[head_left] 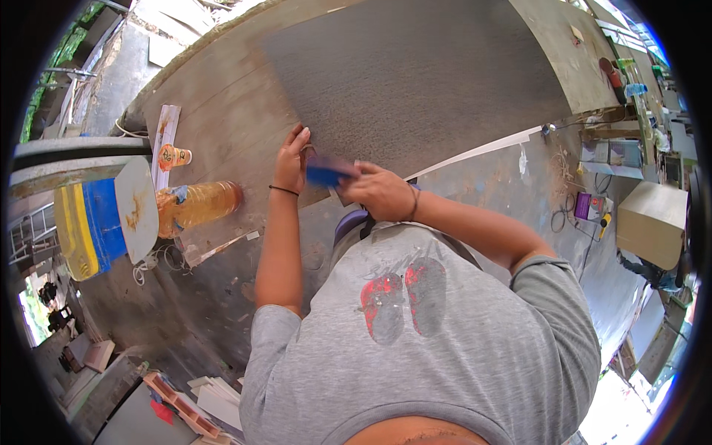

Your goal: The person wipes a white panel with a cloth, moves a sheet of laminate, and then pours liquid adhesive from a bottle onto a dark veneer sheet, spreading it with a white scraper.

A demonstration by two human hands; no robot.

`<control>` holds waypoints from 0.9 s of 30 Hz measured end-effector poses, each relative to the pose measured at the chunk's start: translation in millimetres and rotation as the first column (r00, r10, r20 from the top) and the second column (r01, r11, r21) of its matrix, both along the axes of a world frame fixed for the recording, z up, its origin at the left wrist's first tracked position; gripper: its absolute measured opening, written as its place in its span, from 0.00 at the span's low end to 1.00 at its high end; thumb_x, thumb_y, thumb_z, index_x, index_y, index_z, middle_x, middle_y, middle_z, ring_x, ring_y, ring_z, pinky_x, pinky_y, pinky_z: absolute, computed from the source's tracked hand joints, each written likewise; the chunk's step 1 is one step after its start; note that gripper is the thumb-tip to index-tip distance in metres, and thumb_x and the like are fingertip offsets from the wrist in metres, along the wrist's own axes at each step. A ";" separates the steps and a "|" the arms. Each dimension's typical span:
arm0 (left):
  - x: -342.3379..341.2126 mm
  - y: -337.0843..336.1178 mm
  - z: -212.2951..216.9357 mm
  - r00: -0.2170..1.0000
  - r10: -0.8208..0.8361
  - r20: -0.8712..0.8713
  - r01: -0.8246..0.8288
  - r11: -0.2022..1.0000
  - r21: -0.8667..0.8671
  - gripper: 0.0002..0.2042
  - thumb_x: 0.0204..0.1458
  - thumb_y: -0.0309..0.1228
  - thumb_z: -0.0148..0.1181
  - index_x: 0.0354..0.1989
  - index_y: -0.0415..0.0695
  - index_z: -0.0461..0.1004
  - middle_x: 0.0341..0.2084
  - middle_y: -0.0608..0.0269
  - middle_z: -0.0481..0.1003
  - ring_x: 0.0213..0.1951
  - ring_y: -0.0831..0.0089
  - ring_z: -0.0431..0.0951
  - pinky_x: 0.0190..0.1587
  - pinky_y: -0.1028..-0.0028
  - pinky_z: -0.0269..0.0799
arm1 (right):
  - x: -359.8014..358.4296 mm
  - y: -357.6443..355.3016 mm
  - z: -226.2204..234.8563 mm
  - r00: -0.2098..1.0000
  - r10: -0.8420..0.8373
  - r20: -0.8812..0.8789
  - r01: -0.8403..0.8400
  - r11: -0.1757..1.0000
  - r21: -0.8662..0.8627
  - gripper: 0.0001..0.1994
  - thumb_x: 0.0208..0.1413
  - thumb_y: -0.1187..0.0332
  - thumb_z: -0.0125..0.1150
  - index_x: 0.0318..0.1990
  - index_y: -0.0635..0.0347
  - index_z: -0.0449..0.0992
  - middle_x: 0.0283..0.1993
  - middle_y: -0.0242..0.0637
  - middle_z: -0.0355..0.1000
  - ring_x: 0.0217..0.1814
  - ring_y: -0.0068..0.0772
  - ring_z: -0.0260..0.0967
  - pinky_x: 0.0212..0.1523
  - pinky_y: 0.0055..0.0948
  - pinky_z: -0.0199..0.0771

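1. While the right hand (382,191) is closed around a blue block (326,172) at the near edge of the grey sheet (415,74), the left hand (293,159) lies beside it, fingers spread flat, pinning that edge to the workbench (222,111); it grips nothing.
2. Risk, as I judge it: the block sits touching the left fingertips, so a stroke running long toward the left could scrape them.
3. Risk: the sheet's near edge hangs close to the bench edge (only one palm holds it down), so a hard push could skew or lift the sheet.
4. Risk: the amber bottle (199,205) lies on its side near the left edge of the bench; a jolt might roll it off.
5. Count: one grey sheet, one blue block, one amber bottle, one small orange cup (175,156), one blue-and-yellow can (89,226) with a pale lid.
6. Count: two hands, one dark wristband on each wrist.
7. Far right end: clutter of tools, too small to count.
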State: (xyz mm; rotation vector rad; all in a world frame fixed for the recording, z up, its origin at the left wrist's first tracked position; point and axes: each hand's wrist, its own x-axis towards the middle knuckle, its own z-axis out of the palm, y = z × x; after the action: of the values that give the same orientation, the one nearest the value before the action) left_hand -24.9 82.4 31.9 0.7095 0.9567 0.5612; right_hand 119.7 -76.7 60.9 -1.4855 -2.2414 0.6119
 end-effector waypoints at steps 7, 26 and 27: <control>5.7 -3.2 -0.6 0.999 0.025 -0.037 -0.021 0.992 0.123 0.21 0.51 0.39 0.60 0.51 0.46 0.67 0.27 0.73 0.66 0.24 0.82 0.65 0.28 0.80 0.63 | 10.1 12.6 25.9 0.986 -0.049 -0.156 0.063 0.994 0.085 0.13 0.38 0.68 0.63 0.36 0.55 0.74 0.33 0.36 0.71 0.40 0.41 0.69 0.49 0.40 0.63; 28.5 -30.0 38.7 0.920 0.317 -0.232 -0.161 0.843 0.512 0.13 0.56 0.36 0.54 0.43 0.40 0.71 0.24 0.74 0.67 0.24 0.87 0.63 0.26 0.84 0.60 | 332.7 -49.8 120.6 0.494 -0.801 -0.337 0.869 0.458 0.186 0.17 0.53 0.66 0.54 0.49 0.63 0.70 0.43 0.44 0.74 0.46 0.35 0.71 0.48 0.32 0.68; 27.7 -31.1 39.7 0.914 0.339 -0.222 -0.195 0.848 0.493 0.14 0.56 0.36 0.54 0.45 0.39 0.71 0.25 0.73 0.68 0.25 0.86 0.64 0.27 0.84 0.61 | 376.1 -57.5 109.2 0.464 -0.820 -0.337 0.885 0.411 0.218 0.17 0.53 0.66 0.54 0.49 0.63 0.70 0.43 0.44 0.73 0.46 0.36 0.71 0.47 0.33 0.68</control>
State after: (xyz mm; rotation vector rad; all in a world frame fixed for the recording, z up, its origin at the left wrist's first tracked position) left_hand 2.7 51.4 71.6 1.1217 1.2375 0.9720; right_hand 495.8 -134.2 170.1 -1.9736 -1.0435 -0.0395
